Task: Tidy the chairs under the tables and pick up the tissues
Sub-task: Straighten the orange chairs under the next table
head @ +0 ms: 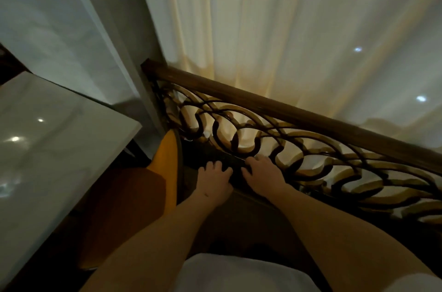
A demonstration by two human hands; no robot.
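Observation:
A chair with a yellow-orange back (167,162) and a brown seat (124,205) stands partly under the white marble table (59,138) at the left. Both my arms reach down into the dark gap between that chair and a railing. My left hand (215,180) is just right of the chair back, fingers spread, with nothing visible in it. My right hand (263,175) rests on the dark bottom ledge of the railing (229,161). Its fingers curl over the edge and the tips are lost in shadow. No tissue shows anywhere in this view.
An ornate scrollwork railing (299,148) with a wooden top rail (263,102) runs diagonally from centre to lower right, with cream curtains (263,28) behind it. A pale pillar (134,52) stands at the railing's left end. The floor between the chair and the railing is narrow and very dark.

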